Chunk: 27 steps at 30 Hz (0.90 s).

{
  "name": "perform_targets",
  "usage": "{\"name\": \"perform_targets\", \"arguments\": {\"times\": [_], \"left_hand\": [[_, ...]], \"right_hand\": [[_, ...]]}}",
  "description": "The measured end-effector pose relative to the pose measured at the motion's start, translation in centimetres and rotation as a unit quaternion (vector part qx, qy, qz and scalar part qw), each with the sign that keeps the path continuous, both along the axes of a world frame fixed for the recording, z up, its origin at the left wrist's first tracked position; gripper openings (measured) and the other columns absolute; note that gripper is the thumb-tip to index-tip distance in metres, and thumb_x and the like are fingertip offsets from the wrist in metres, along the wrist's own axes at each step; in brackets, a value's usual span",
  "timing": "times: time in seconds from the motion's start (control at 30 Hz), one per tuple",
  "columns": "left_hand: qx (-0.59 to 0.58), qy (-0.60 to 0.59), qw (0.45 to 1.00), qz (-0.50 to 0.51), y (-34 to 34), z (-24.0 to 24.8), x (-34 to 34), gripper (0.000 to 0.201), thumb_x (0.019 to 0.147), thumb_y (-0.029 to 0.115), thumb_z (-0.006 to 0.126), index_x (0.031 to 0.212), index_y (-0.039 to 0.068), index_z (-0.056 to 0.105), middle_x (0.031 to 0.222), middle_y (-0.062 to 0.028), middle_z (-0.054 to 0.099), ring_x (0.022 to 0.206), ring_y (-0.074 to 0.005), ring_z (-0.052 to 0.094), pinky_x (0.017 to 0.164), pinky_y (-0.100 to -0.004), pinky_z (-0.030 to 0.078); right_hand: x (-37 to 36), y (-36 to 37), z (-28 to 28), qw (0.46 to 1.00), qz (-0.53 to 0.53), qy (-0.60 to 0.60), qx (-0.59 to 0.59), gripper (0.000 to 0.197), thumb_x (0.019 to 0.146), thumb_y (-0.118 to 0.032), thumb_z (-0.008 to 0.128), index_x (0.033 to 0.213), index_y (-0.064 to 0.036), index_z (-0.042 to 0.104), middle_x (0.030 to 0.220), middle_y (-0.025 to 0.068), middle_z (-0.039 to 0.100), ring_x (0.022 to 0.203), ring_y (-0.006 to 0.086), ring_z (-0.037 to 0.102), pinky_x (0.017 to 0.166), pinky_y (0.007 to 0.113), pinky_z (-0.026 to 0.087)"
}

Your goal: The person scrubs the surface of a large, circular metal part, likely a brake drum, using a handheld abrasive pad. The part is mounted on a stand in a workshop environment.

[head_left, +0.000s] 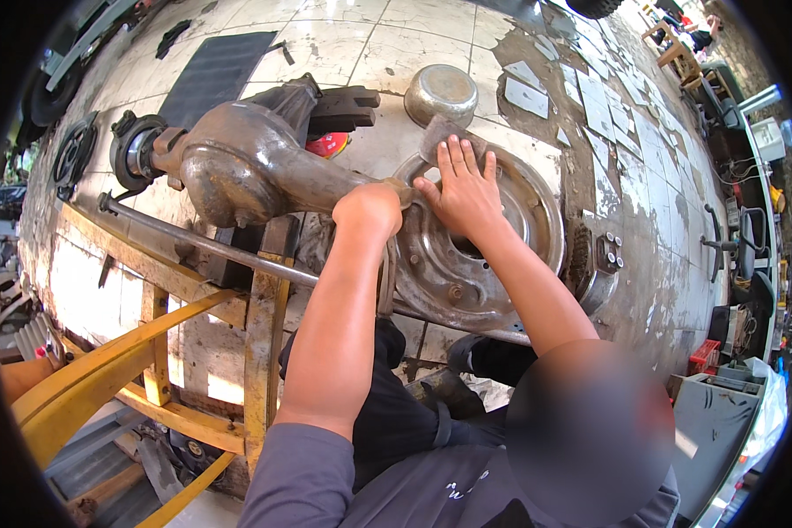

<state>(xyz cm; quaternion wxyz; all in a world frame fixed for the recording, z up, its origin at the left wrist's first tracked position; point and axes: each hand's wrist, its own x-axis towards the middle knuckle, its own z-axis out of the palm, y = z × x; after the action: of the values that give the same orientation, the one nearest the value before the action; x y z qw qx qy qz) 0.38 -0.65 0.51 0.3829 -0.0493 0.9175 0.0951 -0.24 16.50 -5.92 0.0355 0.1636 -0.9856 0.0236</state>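
Note:
A greasy metal axle housing (pixel 246 163) with a bulging middle lies before me. My left hand (pixel 369 209) is closed over its tube, close to the round brake backing plate (pixel 537 207); its fingertips are hidden. Flat on the plate's upper part lies my right hand (pixel 463 187), fingers stretched and apart. Its fingertips rest on a brownish-grey flat piece (pixel 449 132) that looks like sandpaper. Bolts and a central opening show in the plate below the right hand.
An upturned metal bowl (pixel 441 93) stands beyond the plate. A long metal bar (pixel 211 238) and a yellow frame (pixel 141 343) are at left. Wooden blocks (pixel 343 106) lie behind the housing. Broken tiles (pixel 526 95) cover floor at right. Another person's hand (pixel 31 374) shows at far left.

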Motion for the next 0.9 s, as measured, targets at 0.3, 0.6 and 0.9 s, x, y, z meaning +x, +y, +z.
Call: {"name": "perform_targets", "arguments": {"times": [0.3, 0.6, 0.9], "left_hand": [[-0.003, 0.020, 1.000, -0.008, 0.2, -0.3, -0.1, 0.032, 0.085, 0.011, 0.066, 0.116, 0.012, 0.073, 0.125, -0.0110, 0.069, 0.114, -0.0284, 0.067, 0.088, -0.0407, 0.056], [-0.009, 0.034, 0.999, 0.004, 0.6, 0.3, 0.2, 0.029, 0.085, 0.011, 0.066, 0.113, 0.012, 0.075, 0.121, -0.0108, 0.070, 0.113, -0.0290, 0.067, 0.087, -0.0403, 0.056], [0.015, 0.059, 0.998, 0.006, 0.0, -0.5, 0.1, 0.031, 0.079, 0.011, 0.066, 0.109, 0.005, 0.074, 0.119, -0.0181, 0.069, 0.112, -0.0337, 0.066, 0.094, -0.0418, 0.054]], "right_hand": [[-0.1, 0.0, -0.7, 0.999, -0.005, 0.024, -0.027, 0.078, 0.100, -0.061, 0.033, 0.151, -0.0025, 0.036, 0.161, 0.0159, 0.030, 0.150, 0.0313, 0.025, 0.119, 0.061, 0.014], [0.3, -0.1, -1.2, 0.999, 0.014, 0.038, -0.021, 0.076, 0.100, -0.060, 0.035, 0.151, -0.0029, 0.037, 0.159, 0.0172, 0.033, 0.148, 0.0332, 0.029, 0.117, 0.062, 0.017], [0.6, -0.5, -1.1, 0.998, 0.021, 0.034, -0.049, 0.072, 0.101, -0.057, 0.035, 0.149, -0.0039, 0.040, 0.158, 0.0158, 0.035, 0.147, 0.0320, 0.032, 0.117, 0.063, 0.018]]}}
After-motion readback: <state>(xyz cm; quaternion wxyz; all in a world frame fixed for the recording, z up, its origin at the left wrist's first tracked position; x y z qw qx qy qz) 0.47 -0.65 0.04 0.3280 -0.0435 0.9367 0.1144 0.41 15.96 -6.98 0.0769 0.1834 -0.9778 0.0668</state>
